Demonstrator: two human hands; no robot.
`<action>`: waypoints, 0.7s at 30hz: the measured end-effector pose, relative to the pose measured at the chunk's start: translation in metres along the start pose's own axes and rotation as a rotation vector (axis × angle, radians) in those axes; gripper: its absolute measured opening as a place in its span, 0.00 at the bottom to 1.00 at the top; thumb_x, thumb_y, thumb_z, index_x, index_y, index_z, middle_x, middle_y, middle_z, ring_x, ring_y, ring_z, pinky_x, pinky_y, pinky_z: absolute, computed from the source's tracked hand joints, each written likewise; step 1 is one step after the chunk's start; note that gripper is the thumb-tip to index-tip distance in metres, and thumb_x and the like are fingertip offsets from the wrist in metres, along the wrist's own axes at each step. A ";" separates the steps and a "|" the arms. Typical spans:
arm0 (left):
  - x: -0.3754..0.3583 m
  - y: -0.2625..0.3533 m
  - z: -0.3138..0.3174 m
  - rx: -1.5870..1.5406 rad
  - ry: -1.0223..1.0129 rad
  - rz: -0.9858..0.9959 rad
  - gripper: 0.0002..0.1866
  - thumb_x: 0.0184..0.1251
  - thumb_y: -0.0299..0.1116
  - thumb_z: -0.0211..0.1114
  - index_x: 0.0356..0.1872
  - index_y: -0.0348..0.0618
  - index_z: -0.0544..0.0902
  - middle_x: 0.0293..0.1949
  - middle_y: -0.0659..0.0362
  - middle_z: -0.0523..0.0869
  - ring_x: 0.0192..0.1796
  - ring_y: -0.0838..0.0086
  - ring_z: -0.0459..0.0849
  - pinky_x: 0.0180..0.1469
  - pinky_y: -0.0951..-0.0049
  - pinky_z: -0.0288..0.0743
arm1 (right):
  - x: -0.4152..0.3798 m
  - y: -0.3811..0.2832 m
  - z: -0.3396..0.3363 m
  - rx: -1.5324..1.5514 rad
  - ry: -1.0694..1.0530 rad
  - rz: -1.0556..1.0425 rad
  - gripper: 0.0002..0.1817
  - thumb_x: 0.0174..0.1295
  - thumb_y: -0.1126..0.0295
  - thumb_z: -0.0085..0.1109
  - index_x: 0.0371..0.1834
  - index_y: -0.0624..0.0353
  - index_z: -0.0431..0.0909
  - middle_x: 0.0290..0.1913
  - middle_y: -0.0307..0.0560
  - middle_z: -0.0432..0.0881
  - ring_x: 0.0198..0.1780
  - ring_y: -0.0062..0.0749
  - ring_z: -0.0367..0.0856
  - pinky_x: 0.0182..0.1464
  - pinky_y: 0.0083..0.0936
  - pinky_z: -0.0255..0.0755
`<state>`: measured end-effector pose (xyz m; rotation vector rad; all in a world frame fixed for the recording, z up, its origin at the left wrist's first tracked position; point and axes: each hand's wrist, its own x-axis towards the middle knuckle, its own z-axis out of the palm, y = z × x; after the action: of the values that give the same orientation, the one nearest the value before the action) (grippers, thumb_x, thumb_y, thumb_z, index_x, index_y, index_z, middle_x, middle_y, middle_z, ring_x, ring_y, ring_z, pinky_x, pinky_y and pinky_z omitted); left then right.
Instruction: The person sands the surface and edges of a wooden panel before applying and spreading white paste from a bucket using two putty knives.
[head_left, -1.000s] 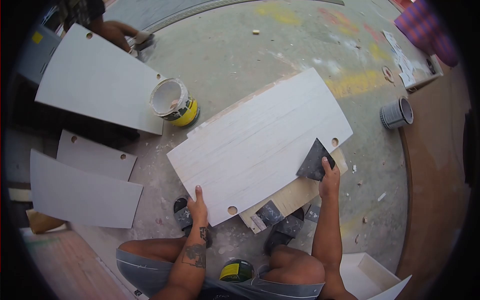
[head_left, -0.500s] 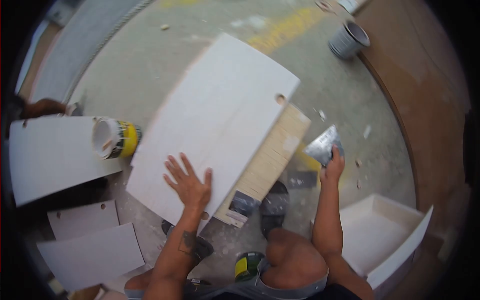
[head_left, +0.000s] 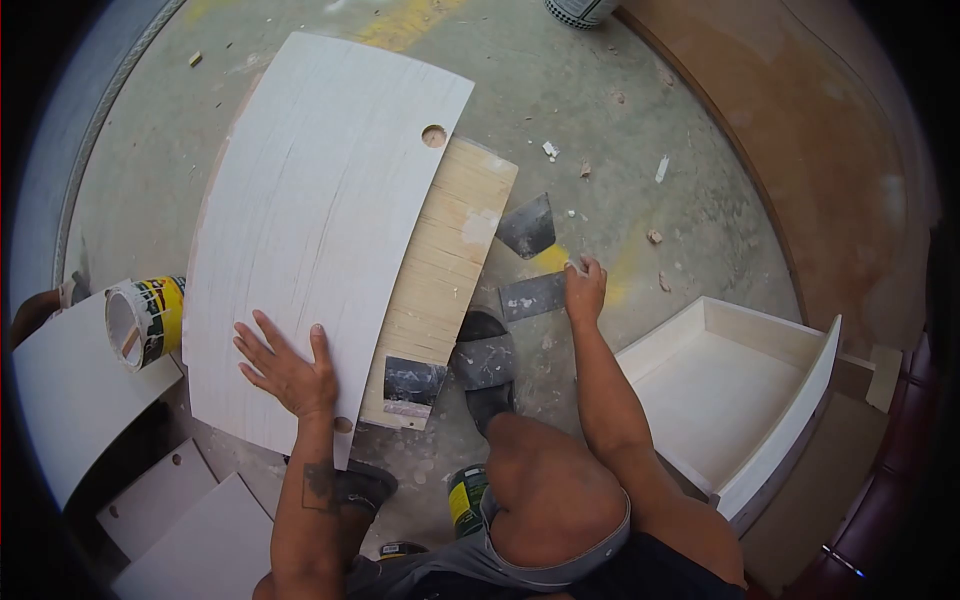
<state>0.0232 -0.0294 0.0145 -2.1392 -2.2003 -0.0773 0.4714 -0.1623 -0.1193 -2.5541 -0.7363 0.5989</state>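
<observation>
My left hand (head_left: 290, 375) lies flat with fingers spread on a large white-coated wooden panel (head_left: 320, 210), which has round holes near two corners. My right hand (head_left: 586, 292) is low over the floor, its fingers curled at the right end of a dark rectangular plate (head_left: 530, 298). The covered end of the plate and part of the grip are hidden. Just above it on the concrete lies a grey trapezoid putty knife blade (head_left: 528, 226). Beneath the white panel, a bare plywood panel (head_left: 440, 270) sticks out, with a dark blade (head_left: 414, 381) resting on its near end.
A yellow-labelled bucket (head_left: 150, 320) stands on a white panel (head_left: 70, 400) at left, with another person's hand (head_left: 38, 315) behind it. A white drawer (head_left: 715, 375) sits at right. Scraps dot the floor; a brown board (head_left: 800, 150) borders it. My slipper (head_left: 485, 360) is beside the plywood.
My right hand has put the putty knife down on the floor and moved to the dark rectangular plate. The view has shifted and turned; my left hand stays on the white panel.
</observation>
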 end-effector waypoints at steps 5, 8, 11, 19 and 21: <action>0.000 0.001 0.001 -0.027 -0.027 -0.020 0.50 0.72 0.63 0.57 0.85 0.45 0.49 0.84 0.40 0.46 0.86 0.45 0.40 0.81 0.36 0.32 | -0.069 -0.051 -0.011 -0.406 0.017 0.135 0.51 0.52 0.44 0.77 0.75 0.61 0.67 0.70 0.67 0.69 0.68 0.60 0.73 0.70 0.43 0.68; 0.001 -0.002 0.001 -0.031 -0.041 -0.044 0.51 0.70 0.64 0.58 0.85 0.45 0.50 0.84 0.40 0.46 0.86 0.45 0.39 0.81 0.36 0.32 | -0.069 -0.031 0.010 -0.400 0.135 0.117 0.44 0.50 0.48 0.80 0.66 0.62 0.76 0.59 0.63 0.79 0.60 0.54 0.80 0.63 0.38 0.73; 0.002 -0.001 -0.002 -0.029 -0.055 -0.046 0.52 0.70 0.64 0.58 0.85 0.46 0.50 0.84 0.40 0.46 0.86 0.45 0.39 0.81 0.36 0.33 | -0.019 0.034 0.014 -0.080 -0.084 0.122 0.29 0.50 0.56 0.81 0.52 0.61 0.84 0.43 0.50 0.85 0.46 0.40 0.84 0.53 0.32 0.75; 0.003 -0.003 -0.003 -0.047 -0.057 -0.053 0.52 0.69 0.64 0.59 0.85 0.45 0.50 0.84 0.41 0.45 0.86 0.46 0.38 0.81 0.36 0.31 | 0.046 -0.150 -0.103 0.380 0.277 -0.380 0.08 0.63 0.73 0.63 0.43 0.62 0.80 0.41 0.37 0.78 0.39 0.21 0.71 0.46 0.21 0.67; 0.004 -0.004 -0.003 -0.054 -0.051 -0.050 0.52 0.68 0.64 0.59 0.85 0.45 0.50 0.84 0.41 0.45 0.86 0.46 0.39 0.81 0.36 0.31 | 0.038 -0.228 -0.101 0.465 0.220 -0.675 0.17 0.63 0.76 0.58 0.55 0.63 0.77 0.50 0.46 0.79 0.49 0.28 0.76 0.54 0.26 0.72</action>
<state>0.0196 -0.0261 0.0178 -2.1372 -2.3057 -0.0866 0.4614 0.0093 0.0655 -1.7591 -1.1408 0.2186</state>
